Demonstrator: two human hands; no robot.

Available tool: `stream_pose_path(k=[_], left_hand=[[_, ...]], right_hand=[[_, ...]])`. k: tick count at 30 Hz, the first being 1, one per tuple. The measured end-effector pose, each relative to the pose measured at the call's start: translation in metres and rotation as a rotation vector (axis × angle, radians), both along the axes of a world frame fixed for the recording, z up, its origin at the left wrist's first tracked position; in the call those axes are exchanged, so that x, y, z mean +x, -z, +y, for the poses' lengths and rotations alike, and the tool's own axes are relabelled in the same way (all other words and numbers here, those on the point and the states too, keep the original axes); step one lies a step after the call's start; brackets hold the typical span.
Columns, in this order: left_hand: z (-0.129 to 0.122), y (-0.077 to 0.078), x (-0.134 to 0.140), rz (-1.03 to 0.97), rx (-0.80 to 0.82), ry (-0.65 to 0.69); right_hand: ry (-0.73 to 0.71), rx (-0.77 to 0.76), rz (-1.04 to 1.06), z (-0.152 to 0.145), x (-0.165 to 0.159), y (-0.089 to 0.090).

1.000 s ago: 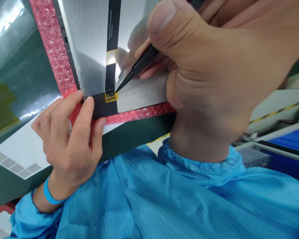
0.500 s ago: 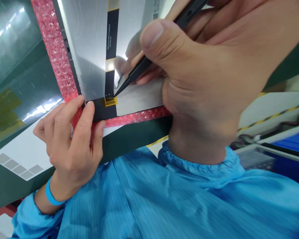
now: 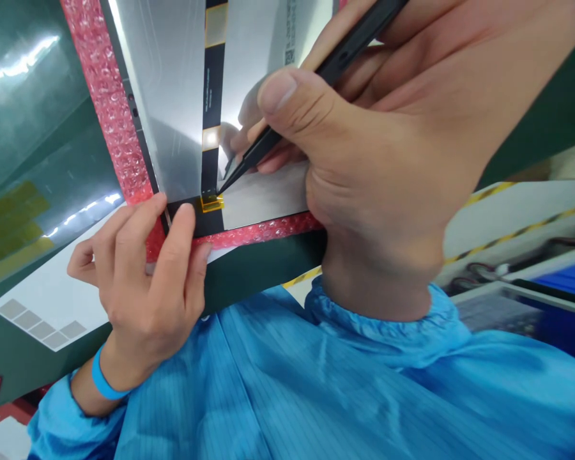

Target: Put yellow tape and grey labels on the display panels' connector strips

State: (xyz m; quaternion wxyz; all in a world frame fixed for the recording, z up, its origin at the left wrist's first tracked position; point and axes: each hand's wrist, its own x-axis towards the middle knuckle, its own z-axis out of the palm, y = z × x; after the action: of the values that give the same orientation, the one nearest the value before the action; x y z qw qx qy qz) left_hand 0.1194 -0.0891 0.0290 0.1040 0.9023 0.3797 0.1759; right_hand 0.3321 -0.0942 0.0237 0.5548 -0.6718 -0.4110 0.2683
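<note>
A grey-squared white sheet [image 3: 64, 284] lies on the green tabletop [image 3: 14, 367].

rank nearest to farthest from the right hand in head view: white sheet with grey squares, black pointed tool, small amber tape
1. Black pointed tool, held in the right hand
2. Amber tape, by the tool's tip
3. White sheet, lower left

panel back [image 3: 177, 115] — smooth, glossy, metal-looking | bubble wrap [image 3: 108, 89] — bumpy, shiny plastic | tool [image 3: 256, 148]: matt | smock [image 3: 278, 383]: creased cloth
</note>
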Motion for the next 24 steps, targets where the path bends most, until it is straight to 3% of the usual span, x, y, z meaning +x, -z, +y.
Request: stream_pose_path(k=[6, 12, 16, 24], left_hand=[[-0.001, 0.004, 0.003, 0.075, 0.013, 0.059], [-0.004, 0.008, 0.003, 0.116, 0.027, 0.031], [-0.006, 0.007, 0.005, 0.133, -0.066, 0.002], [-0.007, 0.007, 0.008, 0.177, -0.199, -0.021]], right_hand=[[0.033, 0.037, -0.012, 0.001, -0.004, 0.003], [0.075, 0.04, 0.042, 0.0, -0.007, 0.003], [0.124, 0.111, 0.109, 0.001, -0.009, 0.007], [0.125, 0.05, 0.125, 0.004, -0.01, 0.011]])
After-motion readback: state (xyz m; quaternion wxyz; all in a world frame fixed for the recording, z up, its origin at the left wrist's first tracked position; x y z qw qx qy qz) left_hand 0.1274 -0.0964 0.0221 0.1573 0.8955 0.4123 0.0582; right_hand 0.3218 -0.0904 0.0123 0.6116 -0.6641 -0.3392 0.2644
